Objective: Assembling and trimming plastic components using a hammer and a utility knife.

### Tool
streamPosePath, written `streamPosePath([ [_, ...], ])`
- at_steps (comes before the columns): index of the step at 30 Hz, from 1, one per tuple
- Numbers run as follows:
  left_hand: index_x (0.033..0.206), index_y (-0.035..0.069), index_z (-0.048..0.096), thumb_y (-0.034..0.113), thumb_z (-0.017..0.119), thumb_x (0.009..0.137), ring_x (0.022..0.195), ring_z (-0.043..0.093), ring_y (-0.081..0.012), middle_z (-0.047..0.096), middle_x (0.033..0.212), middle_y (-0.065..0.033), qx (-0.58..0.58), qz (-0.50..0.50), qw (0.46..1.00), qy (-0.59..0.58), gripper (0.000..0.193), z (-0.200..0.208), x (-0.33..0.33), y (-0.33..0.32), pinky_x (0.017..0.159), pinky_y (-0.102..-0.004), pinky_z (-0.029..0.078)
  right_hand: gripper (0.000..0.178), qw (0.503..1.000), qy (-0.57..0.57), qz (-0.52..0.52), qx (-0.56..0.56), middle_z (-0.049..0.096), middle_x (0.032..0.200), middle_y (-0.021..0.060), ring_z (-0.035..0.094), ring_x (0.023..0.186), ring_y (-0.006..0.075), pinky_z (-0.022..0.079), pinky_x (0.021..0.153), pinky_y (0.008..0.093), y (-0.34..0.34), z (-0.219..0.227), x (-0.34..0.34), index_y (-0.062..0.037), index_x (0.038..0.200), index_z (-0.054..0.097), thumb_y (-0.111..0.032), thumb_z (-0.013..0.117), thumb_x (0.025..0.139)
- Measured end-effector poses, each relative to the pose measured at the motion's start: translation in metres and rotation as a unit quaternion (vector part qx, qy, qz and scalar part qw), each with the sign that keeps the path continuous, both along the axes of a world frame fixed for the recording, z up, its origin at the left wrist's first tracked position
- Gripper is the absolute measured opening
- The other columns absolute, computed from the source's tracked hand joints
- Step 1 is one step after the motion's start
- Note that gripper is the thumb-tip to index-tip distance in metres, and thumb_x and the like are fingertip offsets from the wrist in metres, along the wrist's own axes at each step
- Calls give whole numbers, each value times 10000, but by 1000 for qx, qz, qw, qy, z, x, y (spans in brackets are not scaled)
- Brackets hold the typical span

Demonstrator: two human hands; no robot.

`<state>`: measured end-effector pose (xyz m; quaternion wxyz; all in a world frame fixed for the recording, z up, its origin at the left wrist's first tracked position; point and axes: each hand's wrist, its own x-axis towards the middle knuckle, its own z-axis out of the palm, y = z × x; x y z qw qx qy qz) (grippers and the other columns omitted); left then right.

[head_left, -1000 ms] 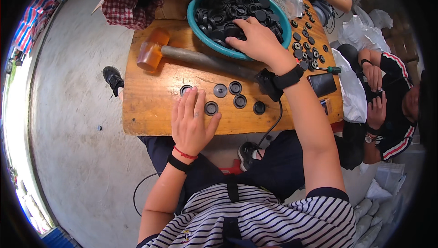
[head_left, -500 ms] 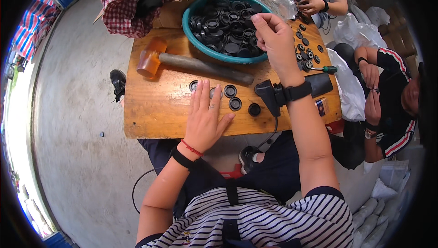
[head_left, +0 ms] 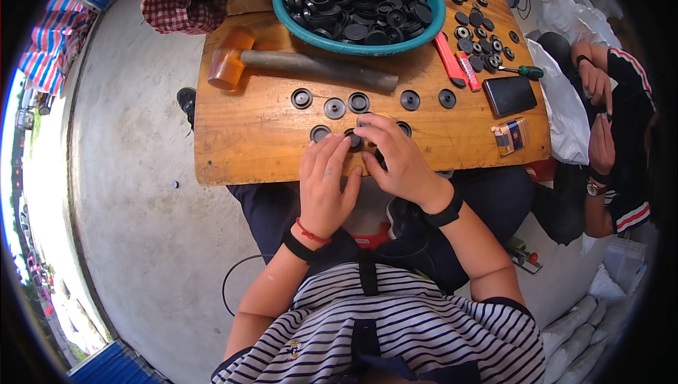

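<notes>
Both my hands rest at the near edge of a wooden table, among round black plastic discs with raised rims. My left hand is open, its fingers stretched forward; their tips touch a disc and reach a second disc. Close beside it, my right hand is open and slightly curved, with thumb and fingers apart. Its fingertips lie at a greyish disc, and a further disc shows behind its knuckles. Something dark under the right palm is mostly hidden. Beyond lie several discs, including one at the left.
A teal basin full of black discs stands at the back. A mallet lies before it. Rightward are a red utility knife, a phone, a small box and a green-handled screwdriver. A co-worker sits right.
My right hand has come down from the basin's rim to the discs near my left hand. More discs now show on the near table. The whole view has shifted.
</notes>
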<state>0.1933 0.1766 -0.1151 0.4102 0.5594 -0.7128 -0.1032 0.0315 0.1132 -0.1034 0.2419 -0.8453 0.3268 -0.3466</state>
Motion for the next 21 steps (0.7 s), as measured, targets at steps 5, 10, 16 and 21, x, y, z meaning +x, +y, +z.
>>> streamPosePath([
  [5, 1139, 43, 642, 131, 690, 802, 1234, 476, -351, 573, 1239, -164, -7, 15, 997, -78, 351, 2, -6, -11, 1069, -492, 328, 500, 999, -5, -27, -35, 434, 1363, 196, 458, 1245, 367, 395, 1031, 414, -9, -2, -6, -28, 1305, 467, -30, 632, 833],
  [10, 1097, 51, 660, 140, 687, 817, 1267, 450, -360, 574, 1251, -149, -16, 60, 995, -76, 296, 13, -4, -4, 1074, -477, 322, 435, 974, -181, -124, 53, 455, 1364, 208, 465, 1256, 361, 376, 1055, 396, -12, -14, -19, -5, 1305, 471, -63, 600, 894],
  [16, 883, -18, 656, 480, 496, 971, 842, 627, -292, 620, 854, -165, 142, -500, 650, 555, 530, 85, 46, 43, 850, -461, 454, 350, 957, -126, -261, -2, 551, 1176, 168, 539, 1082, 331, 419, 957, 410, 20, 0, -42, 1, 1208, 556, -88, 622, 876],
  [21, 1073, 81, 645, 413, 540, 942, 1001, 594, -313, 626, 1084, -139, 126, -800, 442, 386, 373, 156, 46, 46, 858, -496, 448, 388, 978, 38, -196, -58, 560, 1069, 143, 539, 962, 320, 429, 860, 410, 33, 0, -29, -10, 1166, 576, -98, 682, 803],
])
